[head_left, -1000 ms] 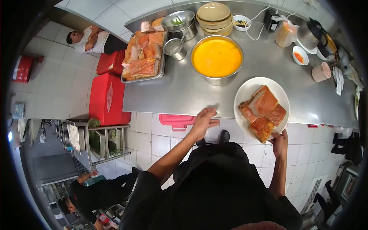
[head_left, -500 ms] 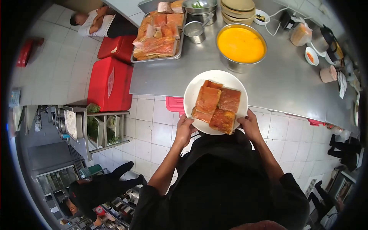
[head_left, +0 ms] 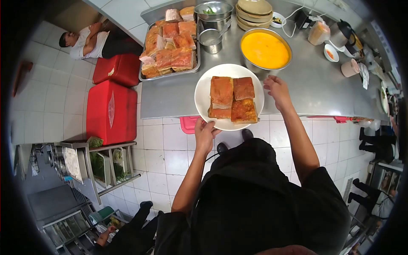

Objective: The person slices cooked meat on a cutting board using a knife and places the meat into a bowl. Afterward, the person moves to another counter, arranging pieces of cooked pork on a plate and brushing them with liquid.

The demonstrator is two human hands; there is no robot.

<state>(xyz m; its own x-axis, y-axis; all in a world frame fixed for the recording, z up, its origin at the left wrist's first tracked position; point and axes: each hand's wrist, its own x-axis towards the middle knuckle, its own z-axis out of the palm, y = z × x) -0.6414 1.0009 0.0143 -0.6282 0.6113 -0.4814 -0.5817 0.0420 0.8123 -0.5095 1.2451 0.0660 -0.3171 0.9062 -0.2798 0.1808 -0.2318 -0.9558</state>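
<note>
A round white plate (head_left: 202, 95) carries several blocks of browned roast pork belly (head_left: 221, 91). My left hand (head_left: 205, 135) grips its lower left rim, thumb on top. The plate is held at the counter's front edge, partly over the counter. Off to the plate's right, my right hand (head_left: 278, 91) is apart from the rim, its fingers loosely bent and holding nothing. Just beyond that hand stands a metal bowl (head_left: 272, 70) of orange-yellow liquid (head_left: 265, 50).
On the steel counter (head_left: 170, 100), a metal tray (head_left: 170, 75) of pork blocks stands back left, beside a metal cup (head_left: 210, 42). Stacked bowls (head_left: 255, 21) are behind. Red containers (head_left: 111, 112) stand left. People are at the left and right edges.
The plate has moved up and slightly left, over the counter edge. My right hand has let go of its rim and moved up toward the metal bowl; my left hand keeps hold.
</note>
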